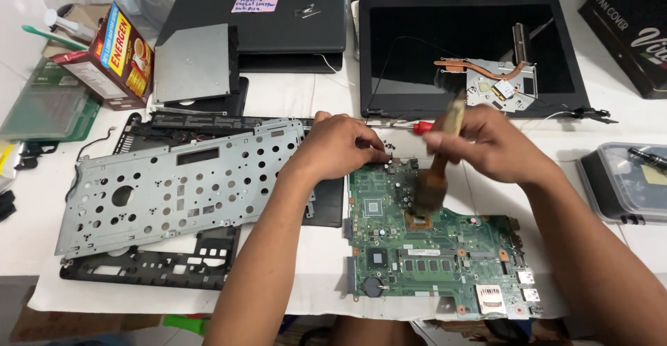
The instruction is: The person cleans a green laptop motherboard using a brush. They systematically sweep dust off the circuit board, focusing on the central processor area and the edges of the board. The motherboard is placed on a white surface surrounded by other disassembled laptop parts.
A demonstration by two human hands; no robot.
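We see two hands and one green board [431, 249]. The green board lies flat on the white desk [292, 96], near the front edge, right under the hands. The right hand [490, 148] has its grip closed around one brush [438, 172]. The brush is blurry, and its soft end touches the top part of the board. The left hand [340, 144] rests at the board's top left corner, with its fingers bent down. We cannot tell if its grip is pinching anything, because the fingertips are hidden.

One red screwdriver handle [422, 127] peeks out between the hands; the rest is hidden. To the left lies one grey metal plate [174, 186] full of holes, on top of a black frame [149, 266]. Behind sits one dark laptop screen [472, 54] with a copper pipe part [497, 78] on it. One red box [114, 58] stands at the far left. A clear case [625, 179] is cut off at the right edge.
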